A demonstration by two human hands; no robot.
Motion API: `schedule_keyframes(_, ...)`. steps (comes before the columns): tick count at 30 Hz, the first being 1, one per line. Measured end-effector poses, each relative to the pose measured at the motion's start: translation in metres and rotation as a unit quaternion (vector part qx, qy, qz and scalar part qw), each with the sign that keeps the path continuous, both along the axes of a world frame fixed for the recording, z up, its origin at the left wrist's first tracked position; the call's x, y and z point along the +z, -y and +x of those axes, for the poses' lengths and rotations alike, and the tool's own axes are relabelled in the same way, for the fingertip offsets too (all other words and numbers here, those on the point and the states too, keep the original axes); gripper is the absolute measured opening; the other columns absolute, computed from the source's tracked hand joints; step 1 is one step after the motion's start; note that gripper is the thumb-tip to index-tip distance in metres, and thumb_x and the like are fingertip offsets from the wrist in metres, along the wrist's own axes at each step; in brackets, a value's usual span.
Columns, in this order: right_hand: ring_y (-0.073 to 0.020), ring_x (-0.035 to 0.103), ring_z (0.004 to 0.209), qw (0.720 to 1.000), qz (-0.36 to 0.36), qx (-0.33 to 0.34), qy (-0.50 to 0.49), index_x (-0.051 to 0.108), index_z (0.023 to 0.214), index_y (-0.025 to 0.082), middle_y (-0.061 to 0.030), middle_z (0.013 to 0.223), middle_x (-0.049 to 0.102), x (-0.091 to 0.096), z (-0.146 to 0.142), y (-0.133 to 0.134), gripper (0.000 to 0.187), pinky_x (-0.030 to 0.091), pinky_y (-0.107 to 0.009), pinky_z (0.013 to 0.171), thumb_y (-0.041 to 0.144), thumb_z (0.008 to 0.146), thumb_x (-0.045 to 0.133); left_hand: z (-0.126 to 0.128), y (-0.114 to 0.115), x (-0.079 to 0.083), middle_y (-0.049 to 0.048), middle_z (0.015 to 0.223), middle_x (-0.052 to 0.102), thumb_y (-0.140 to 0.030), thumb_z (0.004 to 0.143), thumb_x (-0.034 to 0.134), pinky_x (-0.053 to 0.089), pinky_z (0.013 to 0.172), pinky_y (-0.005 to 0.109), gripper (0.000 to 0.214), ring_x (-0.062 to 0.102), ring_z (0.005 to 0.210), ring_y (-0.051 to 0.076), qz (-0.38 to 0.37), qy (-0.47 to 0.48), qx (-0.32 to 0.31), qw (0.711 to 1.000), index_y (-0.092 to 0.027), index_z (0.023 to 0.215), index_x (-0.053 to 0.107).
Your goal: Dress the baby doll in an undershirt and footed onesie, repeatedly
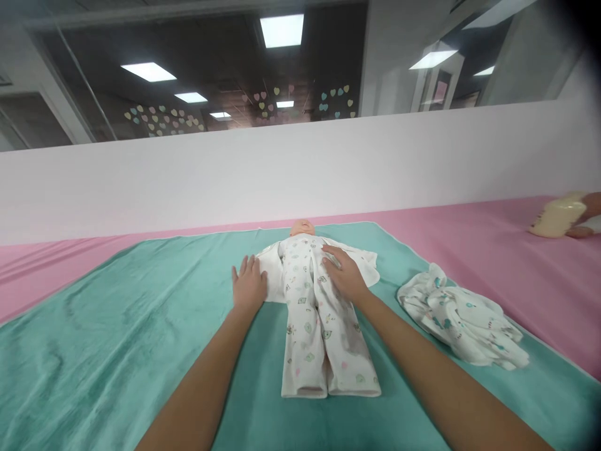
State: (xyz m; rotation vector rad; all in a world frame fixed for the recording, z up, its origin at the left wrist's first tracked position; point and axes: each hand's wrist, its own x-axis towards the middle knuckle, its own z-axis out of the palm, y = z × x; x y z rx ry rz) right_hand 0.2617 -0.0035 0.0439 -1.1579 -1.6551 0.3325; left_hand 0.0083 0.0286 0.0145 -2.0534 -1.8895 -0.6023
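Observation:
A baby doll lies on its back on a teal blanket, head away from me, wearing white printed trousers. An open white garment is spread under its torso. My left hand lies flat with fingers stretched out on the garment's left flap beside the doll. Over on the doll's right side, my right hand rests palm down, fingers extended, on its hip and the trousers' waist. Neither hand grips anything.
A crumpled white printed cloth lies on the blanket to the right. The blanket covers a pink surface backed by a low white wall. At the far right another person's hand holds a pale bottle.

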Motion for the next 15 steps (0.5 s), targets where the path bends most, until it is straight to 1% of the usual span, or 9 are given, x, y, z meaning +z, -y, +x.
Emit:
schedule_keyframes(2, -0.0197, 0.046, 0.120, 1.000, 0.016, 0.000, 0.010, 0.055, 0.117, 0.025, -0.0029, 0.127, 0.054, 0.011, -0.009, -0.007, 0.036, 0.033, -0.038, 0.104, 0.038, 0.087, 0.039, 0.011, -0.005, 0.001, 0.0102, 0.143, 0.037, -0.030, 0.091, 0.025, 0.014, 0.112, 0.047, 0.047, 0.021, 0.137, 0.022, 0.012, -0.009, -0.036, 0.999, -0.013, 0.133, 0.039)
schedule_keyframes(3, -0.0196, 0.047, 0.118, 0.999, 0.020, -0.002, 0.037, 0.055, 0.117, 0.025, -0.0031, 0.126, 0.055, 0.017, -0.016, -0.014, 0.036, 0.034, -0.037, 0.103, 0.037, 0.087, 0.040, 0.017, -0.009, 0.001, 0.0109, 0.143, 0.038, -0.031, 0.091, 0.026, 0.016, 0.112, 0.045, 0.048, 0.024, 0.136, 0.022, 0.008, -0.008, -0.047, 0.999, -0.012, 0.133, 0.039)
schedule_keyframes(5, -0.0202, 0.046, 0.118, 0.990, 0.015, -0.013, 0.139, 0.054, 0.118, 0.022, -0.0047, 0.125, 0.056, 0.027, -0.032, -0.034, 0.037, 0.033, -0.036, 0.103, 0.034, 0.085, 0.042, 0.028, -0.020, 0.000, 0.0127, 0.143, 0.037, -0.031, 0.090, 0.027, 0.021, 0.110, 0.045, 0.049, 0.026, 0.135, 0.024, -0.002, -0.003, -0.060, 0.998, -0.010, 0.134, 0.038)
schedule_keyframes(7, -0.0223, 0.045, 0.119, 0.963, -0.015, -0.021, 0.269, 0.052, 0.121, 0.018, -0.0085, 0.127, 0.054, 0.034, -0.049, -0.059, 0.041, 0.032, -0.038, 0.102, 0.031, 0.084, 0.043, 0.036, -0.031, -0.002, 0.0135, 0.145, 0.033, -0.031, 0.090, 0.027, 0.022, 0.109, 0.046, 0.050, 0.024, 0.135, 0.026, -0.002, 0.006, -0.059, 0.998, -0.011, 0.135, 0.036)
schedule_keyframes(9, -0.0261, 0.045, 0.119, 0.931, -0.053, -0.010, 0.362, 0.054, 0.118, 0.016, -0.0121, 0.126, 0.054, 0.039, -0.066, -0.087, 0.040, 0.032, -0.043, 0.101, 0.032, 0.083, 0.044, 0.040, -0.042, -0.004, 0.0130, 0.146, 0.032, -0.031, 0.091, 0.026, 0.020, 0.108, 0.050, 0.050, 0.023, 0.135, 0.027, 0.006, 0.016, -0.047, 0.999, -0.013, 0.136, 0.035)
schedule_keyframes(11, -0.0304, 0.046, 0.117, 0.910, -0.084, 0.016, 0.405, 0.060, 0.109, 0.017, -0.0137, 0.122, 0.057, 0.041, -0.082, -0.112, 0.036, 0.032, -0.047, 0.098, 0.033, 0.078, 0.051, 0.039, -0.052, -0.006, 0.0133, 0.144, 0.035, -0.031, 0.091, 0.025, 0.017, 0.108, 0.052, 0.049, 0.027, 0.133, 0.028, 0.016, 0.026, -0.031, 0.999, -0.013, 0.135, 0.036)
schedule_keyframes(15, -0.0351, 0.054, 0.107, 0.877, -0.157, 0.074, 0.449, 0.069, 0.089, 0.021, -0.0126, 0.108, 0.065, 0.043, -0.110, -0.152, 0.029, 0.038, -0.050, 0.090, 0.029, 0.061, 0.070, 0.034, -0.064, -0.009, 0.0156, 0.133, 0.048, -0.025, 0.087, 0.033, 0.019, 0.107, 0.051, 0.047, 0.039, 0.124, 0.028, 0.029, 0.037, -0.004, 0.999, -0.012, 0.131, 0.041)
